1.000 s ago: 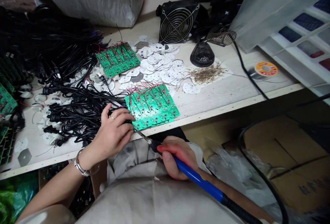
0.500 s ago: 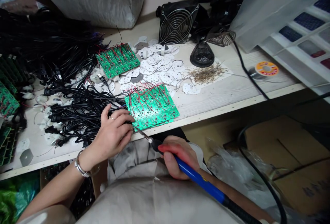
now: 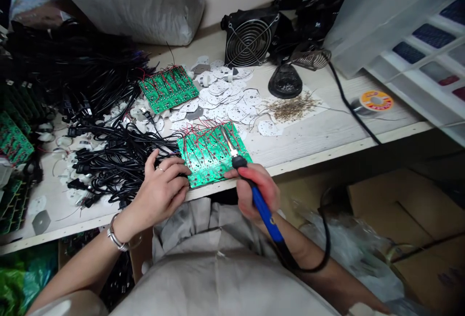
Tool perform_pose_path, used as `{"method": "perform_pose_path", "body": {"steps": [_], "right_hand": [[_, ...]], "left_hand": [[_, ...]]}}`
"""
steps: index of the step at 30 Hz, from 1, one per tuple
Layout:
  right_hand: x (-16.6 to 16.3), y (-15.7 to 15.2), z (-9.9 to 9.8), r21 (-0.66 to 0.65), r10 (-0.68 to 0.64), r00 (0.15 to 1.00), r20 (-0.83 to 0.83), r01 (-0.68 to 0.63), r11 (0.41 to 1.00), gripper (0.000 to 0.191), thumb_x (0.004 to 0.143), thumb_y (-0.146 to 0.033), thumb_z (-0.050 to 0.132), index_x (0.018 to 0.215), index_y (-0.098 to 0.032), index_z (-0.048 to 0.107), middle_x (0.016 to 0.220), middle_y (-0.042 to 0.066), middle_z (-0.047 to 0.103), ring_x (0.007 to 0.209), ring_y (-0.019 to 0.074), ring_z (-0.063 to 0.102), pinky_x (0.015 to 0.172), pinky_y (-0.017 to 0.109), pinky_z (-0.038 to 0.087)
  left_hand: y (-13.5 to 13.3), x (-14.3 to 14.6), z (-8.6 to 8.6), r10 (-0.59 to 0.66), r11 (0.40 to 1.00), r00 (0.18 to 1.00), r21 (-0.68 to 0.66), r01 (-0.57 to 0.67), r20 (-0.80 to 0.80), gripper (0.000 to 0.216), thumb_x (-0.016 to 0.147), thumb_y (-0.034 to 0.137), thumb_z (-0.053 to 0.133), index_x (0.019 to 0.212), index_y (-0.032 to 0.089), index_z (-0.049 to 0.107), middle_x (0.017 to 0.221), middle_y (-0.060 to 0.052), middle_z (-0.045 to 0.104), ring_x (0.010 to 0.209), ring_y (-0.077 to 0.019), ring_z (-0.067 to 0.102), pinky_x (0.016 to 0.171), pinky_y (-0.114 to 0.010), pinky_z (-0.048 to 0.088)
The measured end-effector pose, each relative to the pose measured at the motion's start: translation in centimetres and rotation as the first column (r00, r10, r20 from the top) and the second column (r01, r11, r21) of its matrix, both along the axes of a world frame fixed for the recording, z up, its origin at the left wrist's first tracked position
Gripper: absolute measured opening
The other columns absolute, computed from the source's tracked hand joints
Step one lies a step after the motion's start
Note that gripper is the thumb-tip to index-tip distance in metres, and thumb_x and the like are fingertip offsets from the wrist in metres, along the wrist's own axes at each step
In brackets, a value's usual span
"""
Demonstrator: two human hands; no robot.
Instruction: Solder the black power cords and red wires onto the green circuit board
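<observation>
Cardboard (image 3: pixel 381 209) lies below a pale, wood-grained bench (image 3: pixel 308 136)

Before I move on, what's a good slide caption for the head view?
Right hand holds the iron over the near board; left hand sits at that board's left edge.

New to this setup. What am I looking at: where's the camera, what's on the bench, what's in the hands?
No robot here: these are a person's bare hands, seen from a camera worn on the head, looking forward and down. The right hand grips a blue-handled soldering iron, its tip over the nearer green circuit board; whether it touches is unclear. The left hand is at that board's left edge, beside bundled black cables. Also on the bench: another green board, scattered white plates, a fan and a solder spool.
</observation>
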State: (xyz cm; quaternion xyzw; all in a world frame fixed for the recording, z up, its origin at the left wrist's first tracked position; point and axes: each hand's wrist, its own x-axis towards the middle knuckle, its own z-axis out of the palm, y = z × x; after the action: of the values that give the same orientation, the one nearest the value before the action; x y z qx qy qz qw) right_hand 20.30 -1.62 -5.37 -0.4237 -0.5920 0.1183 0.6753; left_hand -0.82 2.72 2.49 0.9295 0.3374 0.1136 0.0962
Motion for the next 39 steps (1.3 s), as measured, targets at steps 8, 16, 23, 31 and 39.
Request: {"method": "perform_pose_path", "body": {"steps": [8,16,23,31,39], "right_hand": [[-0.6,0.9,-1.1,0.021,-0.05,0.992,0.116,0.048,0.999,0.028,0.085,-0.014,0.054,0.111,-0.022,0.056,0.079,0.003,0.07,0.075,0.0193,0.062,0.071,0.036,0.054],[-0.6,1.2,-1.6,0.048,-0.04,0.996,0.084,0.036,0.998,0.029,0.085,-0.013,0.054,0.112,-0.022,0.056,0.078,0.003,0.069,0.072,0.0185,0.061,0.068,0.035,0.053],[-0.6,1.1,-1.9,0.028,-0.054,0.995,0.084,0.051,0.998,0.029,0.085,-0.015,0.053,0.112,-0.023,0.056,0.079,0.003,0.071,0.073,0.0192,0.061,0.069,0.036,0.054],[-0.1,1.0,-2.4,0.032,-0.042,0.992,0.118,0.038,0.999,0.031,0.08,-0.009,0.056,0.11,-0.019,0.059,0.081,0.004,0.073,0.077,0.0195,0.066,0.071,0.033,0.056],[0.2,1.4,-2.3,0.046,-0.011,0.991,0.132,0.005,0.999,0.029,0.08,-0.009,0.056,0.106,-0.019,0.06,0.081,0.004,0.073,0.077,0.0183,0.067,0.068,0.029,0.058]], "left_hand": [[0.1,0.1,0.1,0.002,0.999,1.0,-0.033,-0.002,-0.001,0.011,0.087,0.018,0.051,0.082,0.02,0.061,0.097,-0.002,0.068,0.11,-0.0205,0.056,0.113,-0.053,0.007],[0.2,-0.2,-0.2,-0.008,0.999,1.0,-0.032,0.008,-0.004,0.01,0.086,0.017,0.053,0.082,0.02,0.061,0.097,-0.002,0.067,0.111,-0.0199,0.055,0.114,-0.051,0.009],[0.3,-0.3,-0.1,-0.042,0.998,0.999,-0.047,0.042,0.007,0.01,0.087,0.015,0.052,0.086,0.019,0.061,0.099,-0.004,0.066,0.109,-0.0199,0.055,0.111,-0.049,0.023],[0.0,0.5,0.3,-0.039,0.999,0.999,-0.016,0.039,-0.028,0.011,0.088,0.016,0.05,0.086,0.019,0.06,0.095,-0.004,0.066,0.104,-0.0184,0.056,0.109,-0.046,0.031],[7.7,-3.6,3.3,0.262,0.958,0.965,0.114,-0.263,0.018,0.018,0.09,0.028,0.049,0.09,0.019,0.063,0.107,-0.01,0.065,0.103,-0.0201,0.059,0.092,-0.037,0.049]]}}
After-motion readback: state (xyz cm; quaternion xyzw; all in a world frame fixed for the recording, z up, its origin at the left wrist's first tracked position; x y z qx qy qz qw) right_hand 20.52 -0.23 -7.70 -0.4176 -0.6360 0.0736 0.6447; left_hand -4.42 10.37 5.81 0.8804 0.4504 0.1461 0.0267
